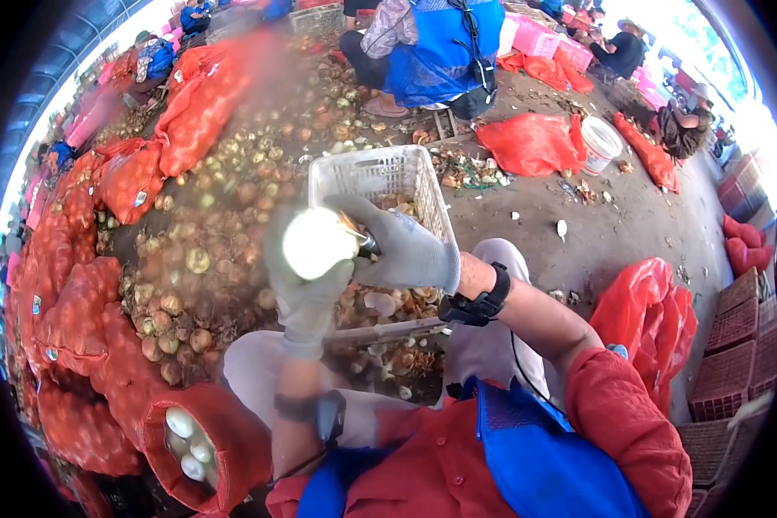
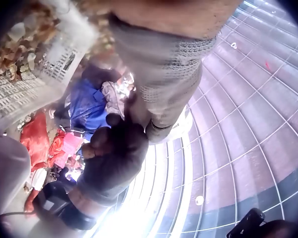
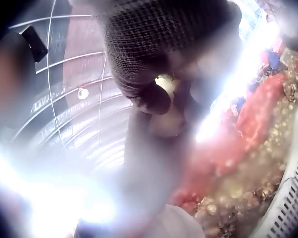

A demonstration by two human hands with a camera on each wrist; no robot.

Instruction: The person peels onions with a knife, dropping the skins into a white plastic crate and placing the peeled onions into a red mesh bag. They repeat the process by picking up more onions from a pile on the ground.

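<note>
The peeled white onion (image 1: pixel 319 243) is held up in front of the person's chest, above their knees and in front of the basket (image 1: pixel 354 173). The left hand (image 1: pixel 306 293), in a grey glove, cups it from below with the fingers curled round its underside. The right hand (image 1: pixel 406 250), also gloved, comes in from the right, its fingers wrapped round a dark tool (image 1: pixel 368 246) whose end meets the onion's right side. The blade itself is too small to make out. Both wrists carry black straps.

The basket is white, with slotted walls. It stands on the ground just beyond the hands and holds brown peels. More peels (image 1: pixel 406 358) lie between the person's knees.

Left of the basket is a broad heap (image 1: pixel 207 242) of unpeeled onions. Filled red mesh sacks (image 1: pixel 78 302) ring the heap on its left. Near the person's left elbow an open red sack (image 1: pixel 203 445) shows several peeled white onions inside.

Beyond the basket a seated person in a blue vest (image 1: pixel 440 52) faces away. To the right of that person are red bags (image 1: pixel 531 142) and a white bucket (image 1: pixel 600 142) on the dirt floor. Reddish crates (image 1: pixel 742 328) are stacked at the far right.
</note>
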